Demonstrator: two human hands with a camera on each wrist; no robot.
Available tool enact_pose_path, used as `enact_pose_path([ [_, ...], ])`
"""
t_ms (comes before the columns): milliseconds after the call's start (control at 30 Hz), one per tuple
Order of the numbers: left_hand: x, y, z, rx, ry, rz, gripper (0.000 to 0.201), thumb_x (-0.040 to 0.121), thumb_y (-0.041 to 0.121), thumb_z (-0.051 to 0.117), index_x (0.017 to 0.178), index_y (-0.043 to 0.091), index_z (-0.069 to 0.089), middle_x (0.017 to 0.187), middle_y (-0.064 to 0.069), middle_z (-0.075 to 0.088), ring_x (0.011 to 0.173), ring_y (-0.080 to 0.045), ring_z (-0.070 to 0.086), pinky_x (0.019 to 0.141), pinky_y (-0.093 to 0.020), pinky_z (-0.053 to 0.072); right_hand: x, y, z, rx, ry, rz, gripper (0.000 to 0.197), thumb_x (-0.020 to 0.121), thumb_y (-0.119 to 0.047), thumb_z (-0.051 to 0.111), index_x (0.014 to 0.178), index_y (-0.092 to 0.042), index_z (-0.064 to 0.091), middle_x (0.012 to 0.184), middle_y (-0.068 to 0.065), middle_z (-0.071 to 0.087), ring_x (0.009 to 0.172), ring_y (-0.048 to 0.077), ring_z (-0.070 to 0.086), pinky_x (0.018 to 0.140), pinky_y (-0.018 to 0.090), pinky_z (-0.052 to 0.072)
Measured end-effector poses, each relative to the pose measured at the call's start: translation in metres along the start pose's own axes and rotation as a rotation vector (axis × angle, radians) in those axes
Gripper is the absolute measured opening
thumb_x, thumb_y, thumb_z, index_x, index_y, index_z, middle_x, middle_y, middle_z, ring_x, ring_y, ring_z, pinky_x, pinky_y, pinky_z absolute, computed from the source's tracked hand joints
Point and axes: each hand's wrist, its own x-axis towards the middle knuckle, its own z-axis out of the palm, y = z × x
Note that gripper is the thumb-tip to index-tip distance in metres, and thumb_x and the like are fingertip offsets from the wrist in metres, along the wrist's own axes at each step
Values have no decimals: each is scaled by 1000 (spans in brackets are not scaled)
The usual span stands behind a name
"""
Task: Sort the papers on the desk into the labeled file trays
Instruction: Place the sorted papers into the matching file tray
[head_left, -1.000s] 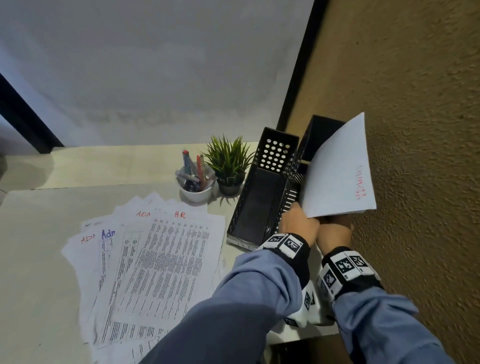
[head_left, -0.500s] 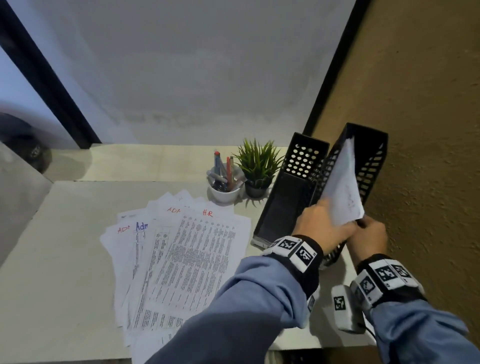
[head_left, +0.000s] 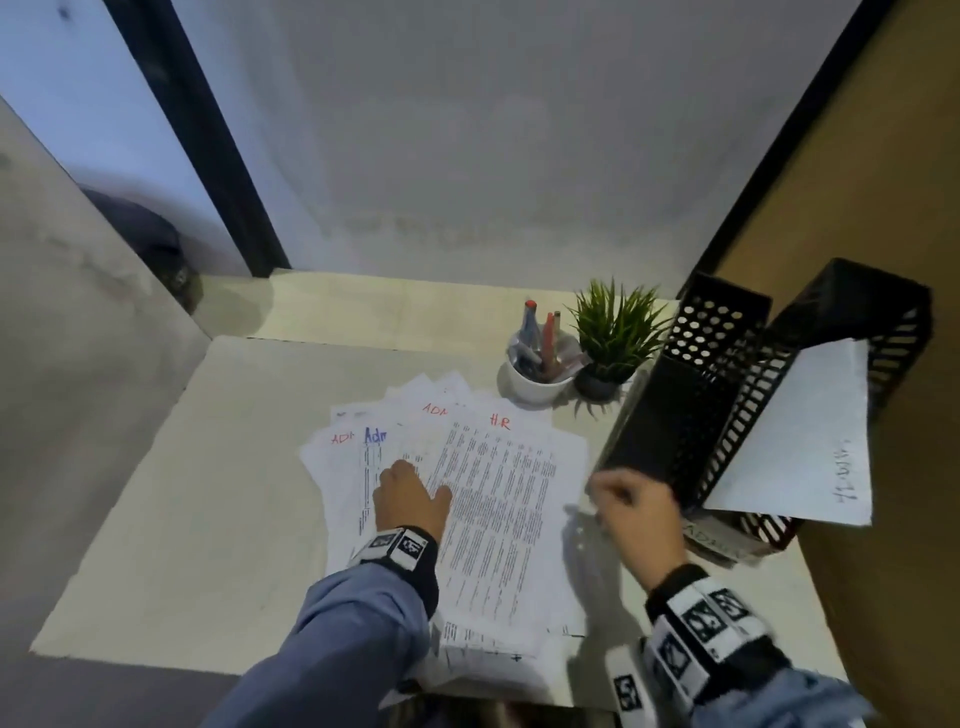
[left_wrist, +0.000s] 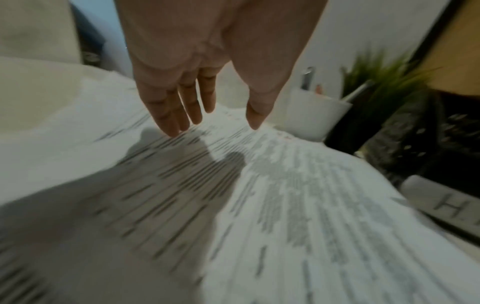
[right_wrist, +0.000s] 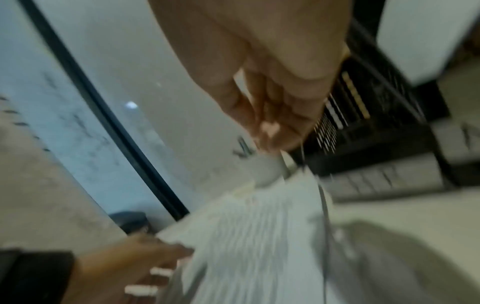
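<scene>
Printed papers (head_left: 498, 499) lie fanned on the desk, with headings "HR" and "ADM" in red and blue at their tops. My left hand (head_left: 421, 480) is over the left part of the fan, with its fingers straight. In the left wrist view my left hand (left_wrist: 221, 125) has its tips just above the papers (left_wrist: 285, 205). My right hand (head_left: 634, 499) hovers loosely curled and empty beside the fan's right edge, in front of the left black tray (head_left: 691, 415). A white sheet (head_left: 800, 441) leans in the right black tray (head_left: 883, 322). The right wrist view is blurred and shows my right hand (right_wrist: 270, 131) holding nothing.
A white cup of pens (head_left: 537, 374) and a small potted plant (head_left: 613, 332) stand behind the papers. A brown wall (head_left: 883, 519) borders the desk on the right. The left tray's front carries a label starting with "H" (left_wrist: 446, 205).
Both hands have let go of the sheet, which now leans in the right tray. My left hand has moved left over the fanned papers, and my right hand has drawn back toward them.
</scene>
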Motion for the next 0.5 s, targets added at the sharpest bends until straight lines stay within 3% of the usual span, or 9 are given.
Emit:
enact_pose_path([
  [100,4,-17,0,39,-13,-10,69,76,34,70,130,3,39,131,-15,47,121,-33,46,100,-43,42,7,40,45,-222,-131,284,14,84,-13,58,83,-1,64,86,12,64,80,23,58,71,29,46],
  [167,4,-21,0,64,-35,3,72,74,30,74,130,5,36,130,-14,45,121,-33,46,99,-41,43,5,42,60,-253,-64,325,13,82,-9,54,74,2,56,74,13,56,67,21,51,58,26,38],
  [233,4,-23,1,43,-88,-18,68,75,23,74,128,7,35,127,-14,48,116,-33,51,92,-39,45,4,37,70,-217,10,335,16,78,0,50,64,-7,46,62,8,45,55,18,41,50,22,29],
  [333,5,-27,3,-25,-141,-3,42,81,8,62,120,13,45,109,-11,62,90,-27,61,74,-31,48,6,34,79,-144,108,351,17,69,4,44,60,-11,45,57,10,47,52,18,40,50,21,33],
  [400,5,-30,3,-102,-140,93,24,84,0,51,100,14,62,101,-8,65,82,-23,59,70,-25,45,9,33,80,-74,126,371,13,68,-1,48,72,-8,58,68,13,62,55,19,52,52,23,43],
  [467,2,-34,-2,-247,-143,131,35,81,-9,48,71,17,69,92,-1,64,89,-22,60,77,-25,45,13,30,78,22,145,413,25,69,-9,61,93,-14,62,86,10,67,73,23,64,71,30,56],
  [500,1,-36,-6,-310,-156,125,42,78,-12,47,58,19,67,88,3,64,91,-21,60,82,-27,46,13,26,76,67,152,420,28,67,-11,67,94,-15,61,90,10,67,79,26,65,79,36,56],
])
